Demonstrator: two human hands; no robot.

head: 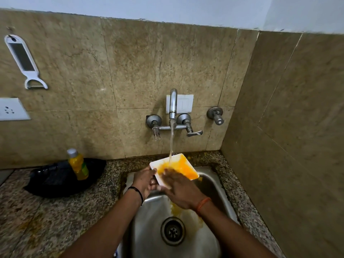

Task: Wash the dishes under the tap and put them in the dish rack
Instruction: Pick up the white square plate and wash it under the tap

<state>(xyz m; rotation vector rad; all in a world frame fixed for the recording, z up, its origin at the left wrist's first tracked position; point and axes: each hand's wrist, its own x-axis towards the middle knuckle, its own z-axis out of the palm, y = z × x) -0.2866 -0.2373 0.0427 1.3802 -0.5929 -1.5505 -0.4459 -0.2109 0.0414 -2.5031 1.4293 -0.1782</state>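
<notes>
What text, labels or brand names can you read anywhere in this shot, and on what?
None is readable.
Bottle: its green and yellow label is too blurred to read.
Socket plate: holes only, no lettering.
Wall switch: no visible marking.
Grater-peeler: no visible print.
</notes>
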